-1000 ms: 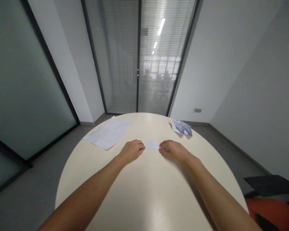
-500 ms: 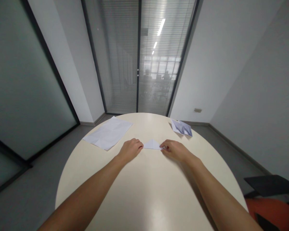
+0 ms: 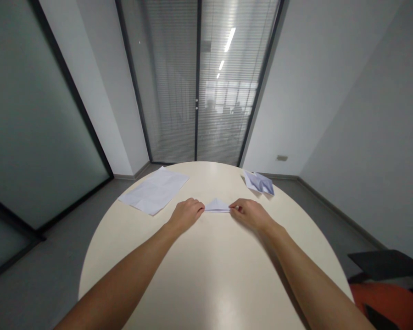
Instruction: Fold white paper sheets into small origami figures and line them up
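A small white folded paper (image 3: 217, 205) lies between my hands on the pale round table (image 3: 192, 270). It looks like a low triangle with its point away from me, and a narrow strip stands up along its near edge. My left hand (image 3: 187, 214) is closed on its left corner. At the right corner, the thumb and fingertips of my right hand (image 3: 250, 213) pinch the paper. Both corners are hidden by my fingers.
A creased white sheet (image 3: 154, 190) lies flat at the table's back left. Near the back right edge rests a bent, creased piece of paper (image 3: 259, 183). A red chair with black armrests (image 3: 388, 305) stands at the lower right. Beyond the table is a glass partition with blinds (image 3: 172, 91).
The near edge of the folded paper has lifted a little, showing a slit between layers. My right fingers have shifted slightly at the right corner; my left hand has barely moved.
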Demonstrator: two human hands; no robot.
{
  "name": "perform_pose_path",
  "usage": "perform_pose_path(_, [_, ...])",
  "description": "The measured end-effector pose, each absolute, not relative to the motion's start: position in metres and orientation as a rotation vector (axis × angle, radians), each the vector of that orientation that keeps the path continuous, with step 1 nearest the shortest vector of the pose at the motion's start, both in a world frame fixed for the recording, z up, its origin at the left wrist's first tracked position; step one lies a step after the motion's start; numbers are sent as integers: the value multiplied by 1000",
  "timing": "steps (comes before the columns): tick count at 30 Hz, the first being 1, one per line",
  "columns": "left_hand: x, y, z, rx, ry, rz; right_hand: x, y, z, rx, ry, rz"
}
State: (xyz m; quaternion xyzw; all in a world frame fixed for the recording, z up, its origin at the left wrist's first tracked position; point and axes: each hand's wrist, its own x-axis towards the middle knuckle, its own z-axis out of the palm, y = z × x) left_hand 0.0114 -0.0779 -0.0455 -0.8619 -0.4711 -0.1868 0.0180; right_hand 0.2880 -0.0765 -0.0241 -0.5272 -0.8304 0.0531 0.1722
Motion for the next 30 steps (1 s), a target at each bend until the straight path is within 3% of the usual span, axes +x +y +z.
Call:
perform_pose_path(14, [16, -83, -45, -2712, -1560, -798, 279, -73, -19, -1376, -2155, 115])
perform_pose_path(30, [13, -83, -49, -2849, -1403, -789, 266, -80, -25, -1225, -2204, 79])
